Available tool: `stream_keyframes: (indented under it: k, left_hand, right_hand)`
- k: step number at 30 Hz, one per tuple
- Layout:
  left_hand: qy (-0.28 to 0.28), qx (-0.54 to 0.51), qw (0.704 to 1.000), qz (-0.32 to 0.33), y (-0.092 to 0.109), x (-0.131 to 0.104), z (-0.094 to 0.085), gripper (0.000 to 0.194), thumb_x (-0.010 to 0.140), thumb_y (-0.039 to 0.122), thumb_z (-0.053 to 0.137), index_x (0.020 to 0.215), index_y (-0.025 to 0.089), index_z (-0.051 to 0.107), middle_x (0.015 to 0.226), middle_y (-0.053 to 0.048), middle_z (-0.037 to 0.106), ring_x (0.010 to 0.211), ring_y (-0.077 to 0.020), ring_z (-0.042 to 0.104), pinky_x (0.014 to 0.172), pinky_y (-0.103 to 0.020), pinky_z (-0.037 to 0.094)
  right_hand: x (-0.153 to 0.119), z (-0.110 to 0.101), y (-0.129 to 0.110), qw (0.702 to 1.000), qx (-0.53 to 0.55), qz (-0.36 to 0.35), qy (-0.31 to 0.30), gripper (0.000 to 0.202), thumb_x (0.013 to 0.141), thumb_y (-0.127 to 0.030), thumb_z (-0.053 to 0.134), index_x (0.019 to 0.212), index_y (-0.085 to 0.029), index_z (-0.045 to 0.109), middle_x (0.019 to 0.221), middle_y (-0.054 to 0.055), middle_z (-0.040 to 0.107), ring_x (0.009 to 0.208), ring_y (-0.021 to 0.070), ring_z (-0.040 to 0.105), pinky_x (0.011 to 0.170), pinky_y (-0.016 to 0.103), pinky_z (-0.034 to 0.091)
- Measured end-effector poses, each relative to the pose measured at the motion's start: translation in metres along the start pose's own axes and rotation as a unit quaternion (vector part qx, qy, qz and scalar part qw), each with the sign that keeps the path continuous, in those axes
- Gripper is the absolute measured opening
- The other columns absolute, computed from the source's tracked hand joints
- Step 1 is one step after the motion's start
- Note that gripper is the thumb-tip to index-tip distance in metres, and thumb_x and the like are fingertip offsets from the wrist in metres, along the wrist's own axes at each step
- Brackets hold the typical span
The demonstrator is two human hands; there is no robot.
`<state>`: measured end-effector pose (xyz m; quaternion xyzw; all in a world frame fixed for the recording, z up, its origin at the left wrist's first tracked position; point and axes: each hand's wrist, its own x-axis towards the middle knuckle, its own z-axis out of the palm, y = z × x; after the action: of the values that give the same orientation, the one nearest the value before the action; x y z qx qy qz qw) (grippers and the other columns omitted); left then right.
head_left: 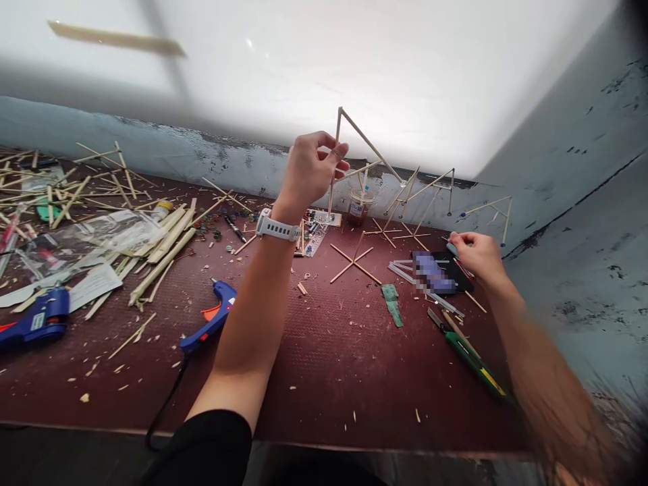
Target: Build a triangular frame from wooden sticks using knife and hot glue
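My left hand (316, 165), with a pale watch on the wrist, pinches a thin wooden stick frame (367, 143) and holds it up before the bright panel. The frame has an upright stick, a long slanting one and a cross stick. At the right, my right hand (476, 255) has its fingers closed near a dark pouch (455, 266); a small grey-blue piece shows at its fingertips, too small to name. A stick cross with an upright stick (353, 262) stands on the table between my hands. More stick frames (436, 181) stand along the wall.
Two blue glue guns (220, 314) lie at the left, one near my left forearm. A green cutter (473, 361) with its blade out lies by my right forearm. A plastic cup (358, 206) stands at the back. Bamboo strips (167, 246) and loose sticks cover the left side.
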<state>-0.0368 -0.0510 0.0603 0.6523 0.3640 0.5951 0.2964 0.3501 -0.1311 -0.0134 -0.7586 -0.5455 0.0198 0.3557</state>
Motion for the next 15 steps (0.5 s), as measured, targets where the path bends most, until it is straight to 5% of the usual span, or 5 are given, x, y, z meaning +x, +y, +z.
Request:
stream_keyframes:
  k: [3,6,10,12,15]
  left_hand:
    - [-0.013,0.004,1.0,-0.011,0.0,-0.001,0.003,0.02,0.1,0.039,0.07,0.093,0.02,0.069,0.084,-0.009,0.08,0.068,-0.0165,0.075,0.063,-0.029,0.057]
    - [-0.03,-0.005,0.999,-0.013,0.002,-0.003,0.007,0.021,0.101,0.038,0.07,0.094,0.019,0.067,0.085,-0.01,0.08,0.066,-0.0151,0.074,0.06,-0.027,0.056]
    - [-0.05,-0.036,0.998,-0.021,0.005,-0.005,0.014,0.024,0.102,0.041,0.068,0.1,0.017,0.067,0.09,-0.011,0.08,0.073,-0.0155,0.076,0.063,-0.025,0.058]
    - [-0.054,-0.053,0.997,-0.031,0.007,-0.007,0.017,0.025,0.103,0.041,0.067,0.104,0.016,0.066,0.091,-0.011,0.08,0.078,-0.0167,0.077,0.066,-0.025,0.06]
    - [-0.053,-0.072,0.995,-0.043,0.013,-0.009,0.022,0.025,0.104,0.04,0.067,0.111,0.016,0.066,0.091,-0.011,0.08,0.084,-0.0181,0.078,0.069,-0.025,0.061]
  right_hand:
    - [-0.003,-0.001,0.001,0.979,-0.166,-0.004,-0.114,0.04,0.095,-0.048,0.058,0.071,-0.022,0.075,0.063,0.007,0.07,0.059,0.0219,0.062,0.059,0.034,0.041]
    - [-0.017,0.01,-0.02,0.981,-0.16,-0.078,-0.08,0.021,0.09,-0.035,0.062,0.085,-0.022,0.079,0.084,0.01,0.08,0.076,0.0256,0.072,0.07,0.036,0.049]
    - [-0.054,0.041,-0.069,0.977,0.06,-0.154,-0.138,0.034,0.085,-0.034,0.07,0.115,-0.019,0.077,0.105,0.011,0.081,0.076,0.0225,0.074,0.07,0.036,0.057]
    - [-0.074,0.06,-0.093,0.943,0.21,-0.127,-0.225,0.054,0.083,-0.047,0.077,0.129,-0.019,0.07,0.119,0.013,0.079,0.07,0.0198,0.074,0.06,0.035,0.059]
    - [-0.093,0.086,-0.123,0.879,0.385,-0.095,-0.263,0.08,0.074,-0.052,0.088,0.145,-0.026,0.062,0.154,0.013,0.06,0.074,0.0163,0.075,0.062,0.035,0.065]
